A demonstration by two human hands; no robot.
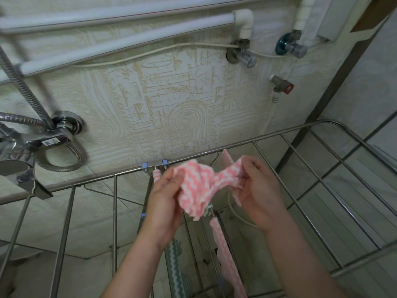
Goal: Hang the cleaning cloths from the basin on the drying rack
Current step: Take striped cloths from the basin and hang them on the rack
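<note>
Pink-and-white cleaning cloth (pixel 197 186), bunched, is held between two hands just above the steel drying rack (pixel 279 134), over its middle rails. The left hand (pixel 165 196) pinches its left edge between thumb and fingers; the right hand (pixel 257 190) pinches the right corner. To hang it well, I judge, draw the hands apart until it lies flat, then drape it evenly over a free rail. It looks thin, limp and zigzag-striped. Below, another pink cloth (pixel 225 250) and a green cloth (pixel 175 265) already hang over rails.

The green cloth (pixel 176 274) is half hidden behind the left forearm (pixel 137 265).
</note>
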